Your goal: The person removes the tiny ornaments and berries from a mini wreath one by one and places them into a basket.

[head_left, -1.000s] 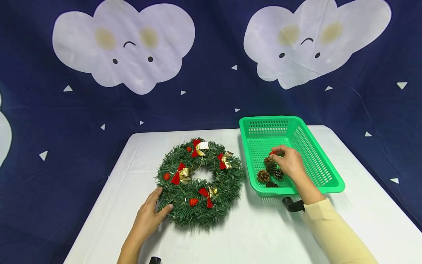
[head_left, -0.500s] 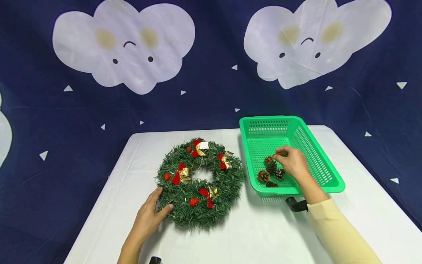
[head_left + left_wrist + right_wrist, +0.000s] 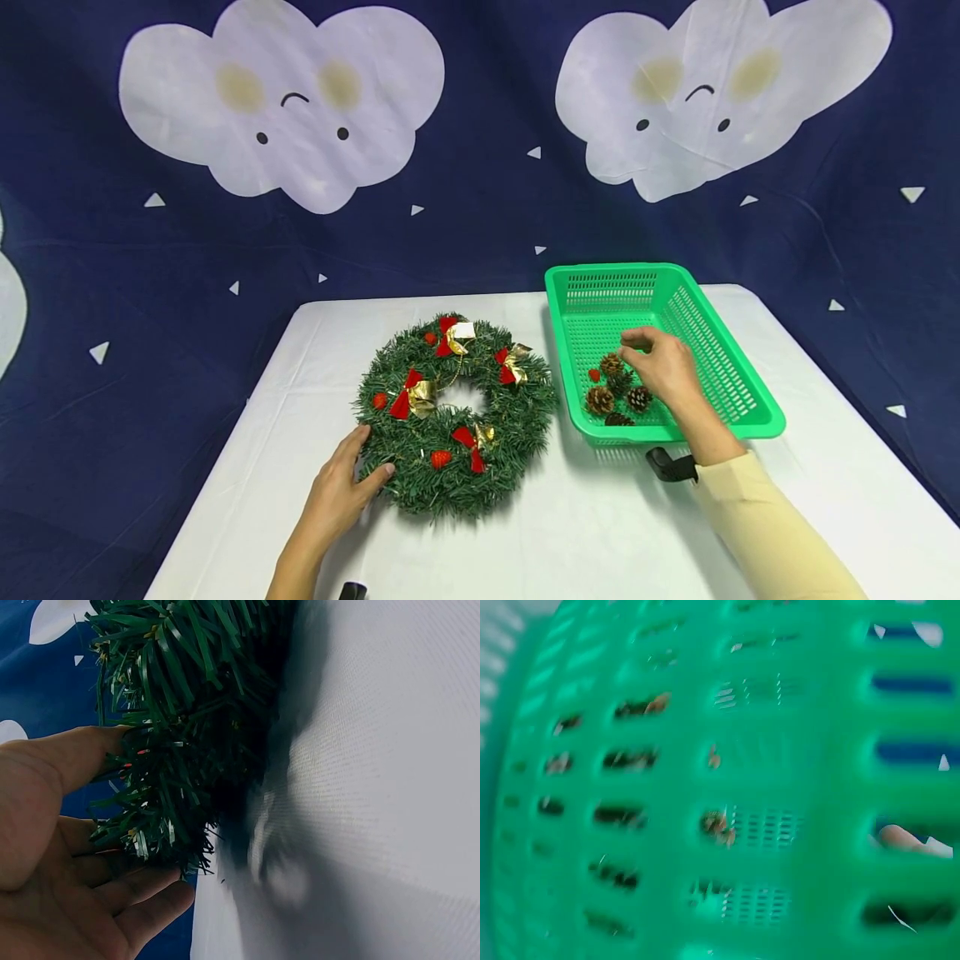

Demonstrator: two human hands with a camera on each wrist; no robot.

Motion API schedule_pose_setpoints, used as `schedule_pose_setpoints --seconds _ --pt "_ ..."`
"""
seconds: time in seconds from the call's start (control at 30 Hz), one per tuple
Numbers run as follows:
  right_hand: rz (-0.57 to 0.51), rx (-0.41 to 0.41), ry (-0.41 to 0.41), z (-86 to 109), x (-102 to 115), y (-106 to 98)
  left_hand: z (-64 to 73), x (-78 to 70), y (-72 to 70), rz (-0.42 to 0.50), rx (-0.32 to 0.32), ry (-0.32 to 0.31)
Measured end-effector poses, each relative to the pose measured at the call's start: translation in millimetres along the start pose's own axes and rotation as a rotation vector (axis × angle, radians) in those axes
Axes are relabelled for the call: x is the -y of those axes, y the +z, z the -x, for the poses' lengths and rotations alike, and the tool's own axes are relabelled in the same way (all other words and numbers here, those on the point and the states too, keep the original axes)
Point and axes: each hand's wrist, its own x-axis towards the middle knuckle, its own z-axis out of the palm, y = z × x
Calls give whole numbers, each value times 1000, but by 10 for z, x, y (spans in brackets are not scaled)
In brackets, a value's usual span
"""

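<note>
The wreath [image 3: 513, 425] lies flat on the white table [image 3: 570, 533], left of the green basket [image 3: 618, 434]. It has four red and gold bows [image 3: 411, 394] and three red berries [image 3: 440, 459] on it. The left hand [image 3: 341, 492] touches the near left edge of the wreath. Its thumb is on the top side and its fingers are at the outer side, spread and loose.

The right hand [image 3: 663, 367] is over the basket. Its fingers bend softly, with a gap between the thumb and first finger. Below it, in the near left part of the basket, brown cones [image 3: 600, 401] sit close together. One small berry [image 3: 594, 376] lies just left of them. A yellow sleeve [image 3: 772, 517] covers the right arm. Behind the table hangs a dark blue cloth [image 3: 480, 242] with white clouds [image 3: 285, 175].
</note>
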Motion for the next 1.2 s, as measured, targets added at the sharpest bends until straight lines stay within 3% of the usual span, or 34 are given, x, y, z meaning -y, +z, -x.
schedule_pose_setpoints --seconds 0.53,0.97,1.2 --pt "-143 47 -59 116 389 170 -2 -4 -1 1 3 2" --pt "-224 97 -134 120 971 362 14 18 21 3 -12 7" --pt "-252 133 -166 214 1131 525 21 19 8 6 -17 9"
